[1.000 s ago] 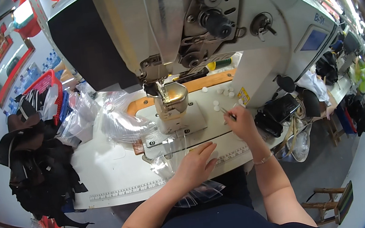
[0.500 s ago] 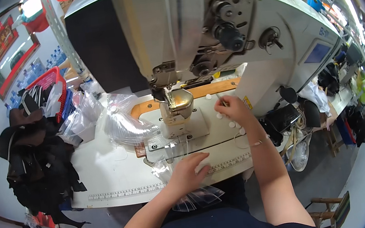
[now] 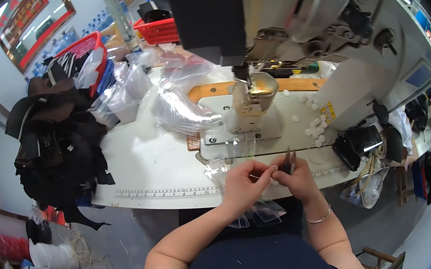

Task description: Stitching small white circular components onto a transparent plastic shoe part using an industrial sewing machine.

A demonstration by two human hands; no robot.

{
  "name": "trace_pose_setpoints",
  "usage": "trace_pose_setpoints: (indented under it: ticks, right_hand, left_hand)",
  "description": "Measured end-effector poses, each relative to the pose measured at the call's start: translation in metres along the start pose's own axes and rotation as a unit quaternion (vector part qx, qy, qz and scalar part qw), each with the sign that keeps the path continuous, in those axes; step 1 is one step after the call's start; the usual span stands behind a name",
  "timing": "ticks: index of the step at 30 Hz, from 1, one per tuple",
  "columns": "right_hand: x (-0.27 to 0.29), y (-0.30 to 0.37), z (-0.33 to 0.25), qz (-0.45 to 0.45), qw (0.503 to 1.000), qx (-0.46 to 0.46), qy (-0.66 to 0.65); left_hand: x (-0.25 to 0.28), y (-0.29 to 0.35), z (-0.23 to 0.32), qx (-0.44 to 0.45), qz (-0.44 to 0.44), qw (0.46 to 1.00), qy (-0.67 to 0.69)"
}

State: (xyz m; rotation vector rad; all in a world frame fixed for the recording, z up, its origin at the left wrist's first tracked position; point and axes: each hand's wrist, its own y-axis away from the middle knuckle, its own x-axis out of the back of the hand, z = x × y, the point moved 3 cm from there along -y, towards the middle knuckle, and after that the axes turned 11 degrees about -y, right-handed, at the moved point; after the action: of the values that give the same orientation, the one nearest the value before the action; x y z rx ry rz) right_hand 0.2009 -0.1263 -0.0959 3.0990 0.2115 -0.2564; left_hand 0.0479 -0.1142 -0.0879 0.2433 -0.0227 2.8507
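Near the front edge of the surface (image 3: 132, 161), the left hand (image 3: 245, 185) pinches, contents unclear, beside the right hand (image 3: 299, 179), which grips pointed tweezers (image 3: 288, 159). Clear plastic strips (image 3: 268, 211) show below that edge; brushing them could drag them down. White discs (image 3: 318, 131) lie rightward.

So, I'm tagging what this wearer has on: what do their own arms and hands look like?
The left hand and right hand are both gloveless, fingers uncovered. The forearms have no sleeves over them. A thin, silvery bracelet circles the right wrist; none shows on the left. The top is dark navy.
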Motion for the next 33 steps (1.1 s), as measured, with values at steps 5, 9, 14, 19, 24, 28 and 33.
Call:
trace_pose_setpoints:
  ticks: [5, 9, 14, 19, 24, 28, 33]
  right_hand:
    - [-0.003, 0.009, 0.016, 0.043, 0.994, -0.068, -0.068]
    - [-0.009, 0.001, 0.019, 0.107, 0.973, -0.122, -0.163]
    - [-0.006, -0.012, 0.023, 0.113, 0.983, -0.102, -0.098]
    - [-0.008, -0.043, 0.025, 0.114, 0.986, 0.003, 0.122]
    - [-0.033, -0.046, 0.012, 0.107, 0.925, 0.250, 0.264]
    - [-0.039, -0.044, 0.016, 0.105, 0.933, 0.245, 0.241]
    - [-0.030, -0.042, 0.023, 0.121, 0.992, 0.008, 0.027]
  left_hand:
    - [0.020, 0.019, -0.012, -0.122, 0.017, 0.986, -0.111]
    - [0.062, 0.002, -0.014, -0.179, 0.170, 0.915, -0.320]
    - [0.070, -0.004, -0.021, -0.167, 0.178, 0.820, -0.518]
    - [0.073, -0.001, -0.032, -0.176, 0.142, 0.875, -0.427]
    - [0.073, 0.003, -0.031, -0.177, 0.139, 0.879, -0.420]
    - [0.069, -0.017, -0.013, -0.294, 0.179, 0.847, -0.404]
    - [0.063, -0.063, -0.019, -0.161, 0.019, 0.885, -0.436]
